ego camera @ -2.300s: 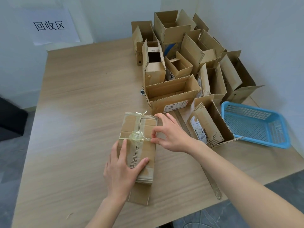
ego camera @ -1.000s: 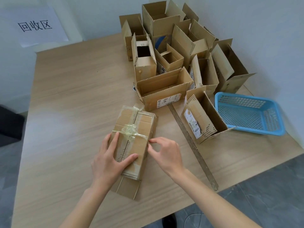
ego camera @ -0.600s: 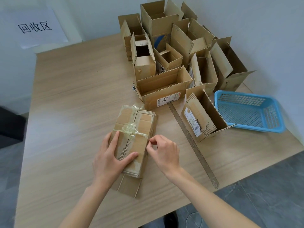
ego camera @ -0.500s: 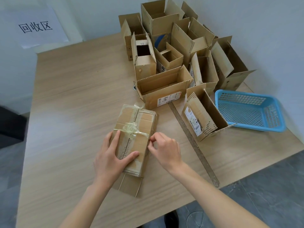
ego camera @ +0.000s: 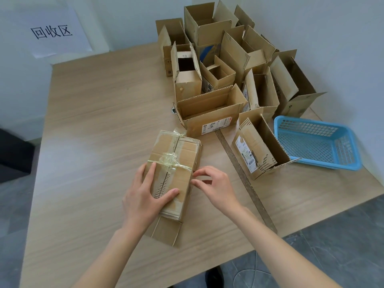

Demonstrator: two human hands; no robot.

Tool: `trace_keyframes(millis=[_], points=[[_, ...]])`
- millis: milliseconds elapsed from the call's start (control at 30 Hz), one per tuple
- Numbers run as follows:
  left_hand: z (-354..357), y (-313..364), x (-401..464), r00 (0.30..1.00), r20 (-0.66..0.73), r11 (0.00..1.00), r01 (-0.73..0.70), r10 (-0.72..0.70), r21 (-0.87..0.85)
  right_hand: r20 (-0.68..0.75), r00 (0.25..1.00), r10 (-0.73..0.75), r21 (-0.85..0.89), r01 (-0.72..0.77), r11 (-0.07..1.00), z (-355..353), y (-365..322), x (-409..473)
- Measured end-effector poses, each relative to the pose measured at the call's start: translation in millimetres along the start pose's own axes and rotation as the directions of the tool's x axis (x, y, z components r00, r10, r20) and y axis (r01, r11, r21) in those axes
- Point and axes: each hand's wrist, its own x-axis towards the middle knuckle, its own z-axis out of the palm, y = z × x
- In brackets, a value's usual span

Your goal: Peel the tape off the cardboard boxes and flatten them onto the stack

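A closed cardboard box (ego camera: 182, 150) lies on the wooden table (ego camera: 93, 142) in front of me, its top seam taped. A wrinkled band of clear tape (ego camera: 170, 162) runs across its middle. My left hand (ego camera: 145, 196) lies flat on the near half of the box top, fingers straight and thumb spread. My right hand (ego camera: 216, 188) is at the box's right side just below the tape band, with index fingertip and thumb tip close to the cardboard edge and a small gap between them. A cardboard flap (ego camera: 166, 233) sticks out from under the box's near end.
Several open, empty cardboard boxes (ego camera: 212, 109) crowd the back right of the table. A blue plastic basket (ego camera: 315, 142) sits at the right edge. A long flat ruler (ego camera: 245, 179) lies diagonally right of my right hand. A paper sign (ego camera: 52, 32) hangs on the wall.
My right hand slid from the tape band on the top down to the box's right side, and its pinch has loosened. My left hand stays pressed on the box.
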Motion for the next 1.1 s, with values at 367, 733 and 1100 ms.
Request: trace_keyframes(millis=[367,733,1100], points=[[-1,4,2,0.999,0.04,1.0,-0.015,0.014,0.009,0.116,0.951,-0.286,-0.438,0.308,0.845,-12,-5,6],[0,4,3,0.999,0.045,1.0,-0.026,0.026,0.005,0.19,0.918,-0.349,-0.545,0.394,0.74,-57,-34,42],[5,2,16,0.978,0.128,0.987,-0.163,0.162,-0.008,0.171,0.894,-0.415,-0.376,0.448,0.811,-44,-71,68]])
